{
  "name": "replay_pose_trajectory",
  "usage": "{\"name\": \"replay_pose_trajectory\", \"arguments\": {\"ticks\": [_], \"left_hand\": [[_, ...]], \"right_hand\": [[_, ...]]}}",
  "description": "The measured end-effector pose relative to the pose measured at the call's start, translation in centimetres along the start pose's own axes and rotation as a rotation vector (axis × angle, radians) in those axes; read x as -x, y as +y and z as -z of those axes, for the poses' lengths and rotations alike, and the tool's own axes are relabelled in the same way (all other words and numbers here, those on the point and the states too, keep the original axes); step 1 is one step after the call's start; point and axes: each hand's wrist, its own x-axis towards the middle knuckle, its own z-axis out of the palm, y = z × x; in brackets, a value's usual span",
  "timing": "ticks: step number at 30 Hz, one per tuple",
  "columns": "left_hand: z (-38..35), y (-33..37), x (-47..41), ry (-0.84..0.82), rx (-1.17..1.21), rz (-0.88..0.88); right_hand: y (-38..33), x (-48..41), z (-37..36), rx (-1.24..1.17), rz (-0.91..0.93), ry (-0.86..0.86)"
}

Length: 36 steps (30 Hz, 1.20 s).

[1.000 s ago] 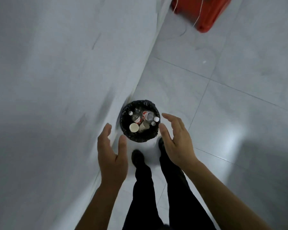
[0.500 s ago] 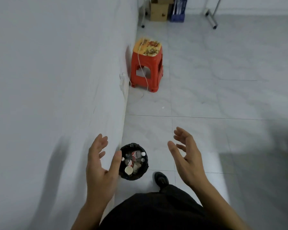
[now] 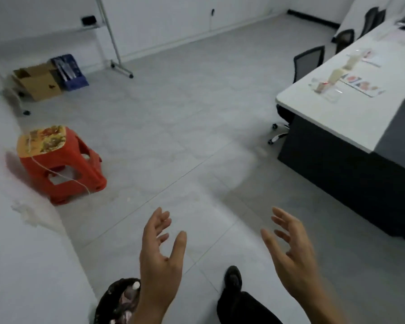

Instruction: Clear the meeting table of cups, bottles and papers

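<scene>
The left hand (image 3: 160, 260) and the right hand (image 3: 295, 258) are held in front of the body, both empty, with fingers spread and relaxed and palms turned toward each other. Just below the left wrist, the black-lined waste bin (image 3: 110, 291) is seen against the wall, with bottles inside it. The meeting table (image 3: 351, 120) lies well apart, to the right across the tiled floor, and is not yet cleared. Paper cups (image 3: 334, 77) stand in a line toward its near end, and printed papers (image 3: 362, 86) lie beside them. Something clear lies by the nearest cup, but blur prevents it from being identified. The step in hand is judged to be the walk to the table for a further load. The near corner should be approached so that the office chair (image 3: 309, 63) is avoided. Cups should be nested into one stack and gripped in one hand, and papers gathered flat in the other. Cups should be kept upright in case liquid is left in them. The red plastic stool (image 3: 63, 164) is off the path and need not be moved.
</scene>
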Motion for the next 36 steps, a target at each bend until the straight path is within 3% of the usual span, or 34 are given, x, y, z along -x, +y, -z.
{"name": "replay_pose_trajectory", "arguments": {"ticks": [8,15,23,27,36], "left_hand": [[-16.0,4.3,-9.2,-0.321,-0.065,-0.100],[-26.5,8.8,-19.5,-0.442,-0.068,-0.165],[-30.0,5.7,-37.3,-0.372,-0.009,-0.072],[-31.7,4.6,-48.9,-0.435,-0.012,-0.044],[-40.3,10.1,-70.7,-0.678,-0.073,-0.148]], "right_hand": [[5.9,-9.6,6.3,-0.090,-0.147,0.289],[7.0,-23.7,9.7,-0.129,-0.184,0.320],[6.4,-41.2,2.1,-0.043,-0.148,0.222],[4.9,-51.0,-2.9,0.022,-0.156,0.199],[2.3,-68.1,-5.2,-0.019,-0.269,0.453]]}}
